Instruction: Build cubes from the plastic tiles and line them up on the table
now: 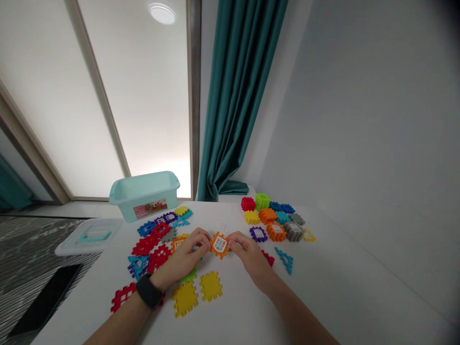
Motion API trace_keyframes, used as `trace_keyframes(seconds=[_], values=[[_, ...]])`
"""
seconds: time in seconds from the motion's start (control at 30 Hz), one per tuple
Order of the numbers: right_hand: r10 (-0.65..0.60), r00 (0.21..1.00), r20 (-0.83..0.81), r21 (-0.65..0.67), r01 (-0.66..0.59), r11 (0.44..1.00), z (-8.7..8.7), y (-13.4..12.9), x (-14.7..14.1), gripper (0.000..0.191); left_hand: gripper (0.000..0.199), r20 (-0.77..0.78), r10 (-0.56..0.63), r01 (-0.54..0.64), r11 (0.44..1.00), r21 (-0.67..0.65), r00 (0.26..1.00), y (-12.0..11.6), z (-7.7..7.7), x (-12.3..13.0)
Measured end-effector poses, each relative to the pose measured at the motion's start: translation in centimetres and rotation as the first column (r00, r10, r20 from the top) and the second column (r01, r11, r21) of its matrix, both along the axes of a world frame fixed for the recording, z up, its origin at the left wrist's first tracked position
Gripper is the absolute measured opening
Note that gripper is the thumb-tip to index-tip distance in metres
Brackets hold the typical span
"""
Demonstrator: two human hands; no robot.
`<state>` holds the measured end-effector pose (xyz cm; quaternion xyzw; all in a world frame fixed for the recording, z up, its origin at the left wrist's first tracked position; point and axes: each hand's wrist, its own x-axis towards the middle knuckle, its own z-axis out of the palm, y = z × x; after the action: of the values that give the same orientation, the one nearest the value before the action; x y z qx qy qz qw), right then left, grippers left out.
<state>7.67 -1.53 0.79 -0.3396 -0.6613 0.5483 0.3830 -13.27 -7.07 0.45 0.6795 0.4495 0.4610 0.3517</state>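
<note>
Largest of all, we have a pale wall at the right and lit, frosted panels at the left, with a teal curtain hanging between them. Below stretches our white table. At its far left edge we see a mint tub, a picture label on its front, and near it a clear lid. A spread of notched tiles, mostly red and blue, lies to the left; coloured blocks stand grouped at the right. Between these we work with our left hand, a black band at its wrist, and our right hand. Nearer us lie two yellow squares, side by side and apart. Smallest, the orange tile, with a white window grid, is above the tabletop or touching it, we cannot tell which; our fingertips pinch its left and right edges.
</note>
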Motion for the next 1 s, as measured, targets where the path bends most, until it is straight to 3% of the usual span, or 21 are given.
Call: trace_keyframes(seconds=[0.23, 0.33, 0.5, 0.6, 0.7, 0.83, 1.0], values=[[0.005, 0.999, 0.043, 0.064, -0.008, 0.998, -0.5, 0.2, 0.0, 0.025, 0.028, -0.09, 0.023, -0.021, 0.999, 0.025, 0.996, -0.1, 0.1, 0.2], [-0.053, 0.997, 0.055, 0.271, 0.036, 0.962, -1.0, 0.2, 0.0, 0.016, 0.027, -0.128, 0.068, -0.062, 0.997, 0.051, 0.989, -0.2, 0.2, 0.3], [-0.187, 0.98, 0.071, 0.696, 0.086, 0.713, -1.4, -0.3, 0.2, 0.009, 0.027, -0.174, 0.061, -0.053, 0.997, 0.051, 0.983, -0.3, 0.6, 0.1], [-0.214, 0.967, 0.137, 0.815, 0.013, 0.579, -1.5, -0.6, 0.4, 0.013, 0.029, -0.186, 0.058, -0.046, 0.997, 0.068, 0.981, -0.4, 0.6, -0.1], [-0.24, 0.948, 0.207, 0.869, -0.066, 0.491, -1.6, -0.6, 0.7, 0.017, 0.022, -0.211, 0.06, -0.046, 0.996, 0.071, 0.976, -0.3, 0.6, -0.2], [-0.262, 0.932, 0.251, 0.876, -0.104, 0.471, -1.6, -0.5, 0.9, 0.021, 0.013, -0.256, 0.091, -0.065, 0.992, 0.105, 0.962, -0.2, 0.5, -0.6], [-0.244, 0.913, 0.326, 0.835, -0.157, 0.528, -1.9, -0.1, 0.8, 0.023, 0.028, -0.438, 0.235, -0.119, 0.954, 0.275, 0.868, -0.1, 0.3, -1.1]])
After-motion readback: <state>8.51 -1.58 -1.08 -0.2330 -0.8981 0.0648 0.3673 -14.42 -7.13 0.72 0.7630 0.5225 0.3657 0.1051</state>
